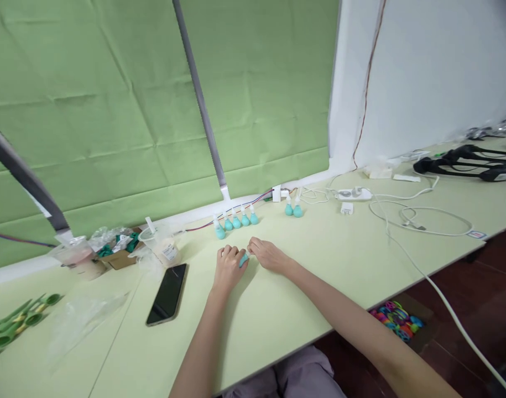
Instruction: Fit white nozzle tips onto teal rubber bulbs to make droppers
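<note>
Over the middle of the table, my left hand (pixel 228 269) is closed around a small turquoise bulb-shaped bottle (pixel 244 259), lying tilted with part of its body showing. My right hand (pixel 268 255) pinches at the bottle's pale tip, most of which its fingers hide. Behind my hands stands a row of several similar turquoise bottles (pixel 236 222) with clear pointed tops. Two more of them (pixel 297 210) are upright farther right, near the wall.
A black phone (pixel 167 294) lies left of my hands. Beyond it are a plastic cup (pixel 165 250), a cardboard box (pixel 120 258) and another drink cup (pixel 82 260). Rightward, a power strip (pixel 354 194) and white cables spread out. Below the edge sits a box of colourful pieces (pixel 397 320).
</note>
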Available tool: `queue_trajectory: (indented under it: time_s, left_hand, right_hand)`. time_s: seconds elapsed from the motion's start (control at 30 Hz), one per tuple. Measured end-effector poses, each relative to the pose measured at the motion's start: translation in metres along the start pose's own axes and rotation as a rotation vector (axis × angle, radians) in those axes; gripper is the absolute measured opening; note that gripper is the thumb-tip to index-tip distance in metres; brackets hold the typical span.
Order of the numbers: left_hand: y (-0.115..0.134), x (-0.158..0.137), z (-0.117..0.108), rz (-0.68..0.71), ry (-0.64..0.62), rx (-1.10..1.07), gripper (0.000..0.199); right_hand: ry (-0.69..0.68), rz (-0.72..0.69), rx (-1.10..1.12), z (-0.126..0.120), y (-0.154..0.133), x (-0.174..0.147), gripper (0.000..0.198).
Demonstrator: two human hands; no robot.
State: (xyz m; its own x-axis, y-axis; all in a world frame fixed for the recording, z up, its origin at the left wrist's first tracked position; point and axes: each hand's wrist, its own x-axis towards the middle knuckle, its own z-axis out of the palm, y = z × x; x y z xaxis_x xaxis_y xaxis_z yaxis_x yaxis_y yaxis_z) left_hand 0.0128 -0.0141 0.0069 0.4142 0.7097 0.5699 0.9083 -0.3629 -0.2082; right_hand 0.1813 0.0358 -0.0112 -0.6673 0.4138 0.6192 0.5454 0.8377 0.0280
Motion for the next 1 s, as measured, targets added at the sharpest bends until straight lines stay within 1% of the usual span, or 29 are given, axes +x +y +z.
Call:
queue_trajectory:
  time_s: [0.17,0.33,0.47,0.53,0.6,0.73,0.8,0.9,1.0]
  left_hand:
    - [0.000,0.000,-0.002,-0.006,0.033,-0.024,0.018]
    - [0.003,0.000,-0.005,-0.022,0.053,-0.032,0.019]
    - [0.001,-0.001,-0.004,-0.029,0.040,-0.037,0.020]
    - [-0.001,-0.001,-0.003,-0.049,0.027,-0.046,0.020]
    - [-0.003,-0.002,-0.002,-0.078,0.022,-0.059,0.021]
    - [-0.003,0.000,0.000,-0.098,0.024,-0.081,0.023]
    - [-0.002,0.001,0.001,-0.088,0.019,-0.080,0.023]
    - [0.000,0.001,0.003,-0.065,0.011,-0.068,0.021]
    - [0.000,0.001,0.004,-0.039,0.018,-0.053,0.021]
  right_hand:
    - [0.099,0.086,0.127,0.001,-0.004,0.001,0.017]
    - [0.174,0.202,0.233,0.000,-0.007,0.002,0.017]
    - [0.286,0.343,0.300,-0.006,0.000,0.002,0.017]
    - [0.326,0.388,0.311,-0.011,0.005,0.001,0.016]
    - [0.321,0.358,0.306,-0.015,0.006,0.001,0.013]
    - [0.233,0.145,0.219,-0.016,0.002,0.001,0.014]
    - [0.209,0.083,0.190,-0.012,0.000,0.001,0.013]
    - [0.246,0.104,0.209,-0.006,0.001,0.002,0.014]
    - [0.280,0.151,0.231,-0.006,0.004,0.003,0.014]
